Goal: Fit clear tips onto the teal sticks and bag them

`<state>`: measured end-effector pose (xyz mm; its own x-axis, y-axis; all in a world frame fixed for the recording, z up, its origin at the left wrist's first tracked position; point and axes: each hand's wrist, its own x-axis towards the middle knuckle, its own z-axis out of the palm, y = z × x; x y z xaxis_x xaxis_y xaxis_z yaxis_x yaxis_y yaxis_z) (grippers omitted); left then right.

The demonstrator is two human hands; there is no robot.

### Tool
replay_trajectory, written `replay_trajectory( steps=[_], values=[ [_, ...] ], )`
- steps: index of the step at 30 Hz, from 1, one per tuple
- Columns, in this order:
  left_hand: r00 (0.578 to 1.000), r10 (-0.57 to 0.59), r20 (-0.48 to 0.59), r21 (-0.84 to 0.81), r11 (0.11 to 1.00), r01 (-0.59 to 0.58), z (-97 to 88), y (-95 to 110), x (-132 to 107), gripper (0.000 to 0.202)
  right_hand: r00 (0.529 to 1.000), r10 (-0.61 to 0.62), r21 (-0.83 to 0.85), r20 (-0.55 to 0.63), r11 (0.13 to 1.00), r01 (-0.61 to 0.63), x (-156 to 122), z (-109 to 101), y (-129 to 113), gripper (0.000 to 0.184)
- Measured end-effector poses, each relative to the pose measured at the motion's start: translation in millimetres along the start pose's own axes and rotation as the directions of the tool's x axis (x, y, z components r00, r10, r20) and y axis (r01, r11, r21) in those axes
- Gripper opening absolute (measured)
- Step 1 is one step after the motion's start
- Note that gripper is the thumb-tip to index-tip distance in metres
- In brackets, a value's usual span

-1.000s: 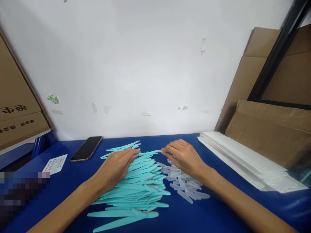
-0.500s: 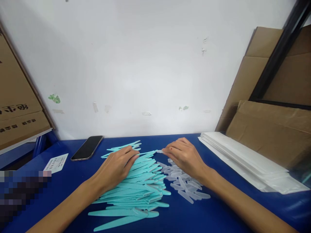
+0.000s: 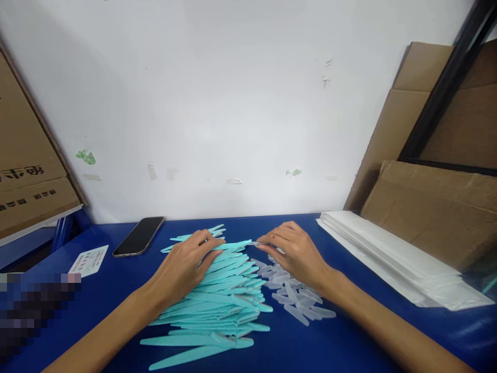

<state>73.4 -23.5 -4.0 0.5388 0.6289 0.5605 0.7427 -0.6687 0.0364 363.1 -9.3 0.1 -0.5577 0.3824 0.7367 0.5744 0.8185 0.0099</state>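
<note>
My left hand (image 3: 194, 256) pinches a slim turquoise eyebrow razor (image 3: 237, 245) between thumb and fingers, its narrow end pointing right. From the other side, my right hand (image 3: 295, 254) holds a small translucent plastic cap (image 3: 254, 243) in its fingertips. The cap meets the razor's right tip; how far it goes over the tip is too small to tell. Under and in front of my left hand lies a heap of similar turquoise razors (image 3: 221, 298), some showing greyish edges. A pile of loose translucent caps (image 3: 298, 298) lies below my right hand, which partly hides it.
On the blue tabletop (image 3: 373, 331), a phone (image 3: 140, 237) and a white printed card (image 3: 88, 260) lie at the left. White flat bags (image 3: 392, 254) are stacked at the right. Cardboard (image 3: 427, 207) stands beyond them, and a white wall (image 3: 248, 114) rises behind.
The razor in my left hand has turned so more of its flat side shows. My right fingertips have shifted slightly, with the thumb a little lower. The piles look the same.
</note>
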Motion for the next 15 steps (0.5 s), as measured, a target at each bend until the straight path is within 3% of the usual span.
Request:
replay_trajectory(
  steps=[5, 15],
  values=[
    [0.997, 0.013, -0.078, 0.041, 0.999, -0.010, 0.1, -2.1, -0.6, 0.020, 0.999, 0.051, 0.078, -0.010, 0.996, -0.050, 0.7, 2.4, -1.6, 0.011],
    [0.996, -0.005, -0.091, 0.070, 0.997, 0.011, 1.6, -3.3, -0.4, 0.022, 0.999, 0.040, 0.102, -0.034, 0.994, -0.037, 0.9, 1.6, -3.6, 0.010]
  ],
)
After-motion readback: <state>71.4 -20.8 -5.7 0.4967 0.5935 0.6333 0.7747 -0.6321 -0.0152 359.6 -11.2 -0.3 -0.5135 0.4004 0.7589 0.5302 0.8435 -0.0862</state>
